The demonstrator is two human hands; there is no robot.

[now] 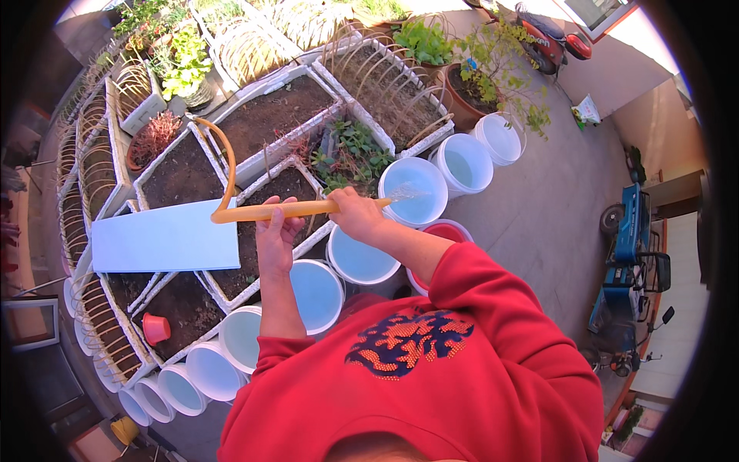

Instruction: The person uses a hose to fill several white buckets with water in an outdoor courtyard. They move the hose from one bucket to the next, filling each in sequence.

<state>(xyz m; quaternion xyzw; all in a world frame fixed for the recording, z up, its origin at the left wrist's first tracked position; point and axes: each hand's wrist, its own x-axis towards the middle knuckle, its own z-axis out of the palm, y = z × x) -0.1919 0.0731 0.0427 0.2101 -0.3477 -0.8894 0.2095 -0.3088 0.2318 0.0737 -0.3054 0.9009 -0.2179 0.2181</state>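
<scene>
My right hand (357,212) grips a yellow-orange hose (254,213) close to its outlet. Water streams from that end into a white plastic bucket (443,199), which holds water. Palm up, my left hand (280,226) holds the same hose farther back, with the thumb in front of it. Left of this hand the hose bends sharply at a pale blue-white board (164,245) and runs up over the planters. Below my hands stand another white bucket (397,268) and a partly hidden red bucket (469,234).
Several white buckets (196,381) line the planters' front edge. Foam planter boxes (271,86) hold soil, some with bent hoops. A small red pot (156,329) lies on soil. Two more buckets (491,167) stand upper right. A blue cargo tricycle (626,242) and red scooter (542,43) stand on concrete.
</scene>
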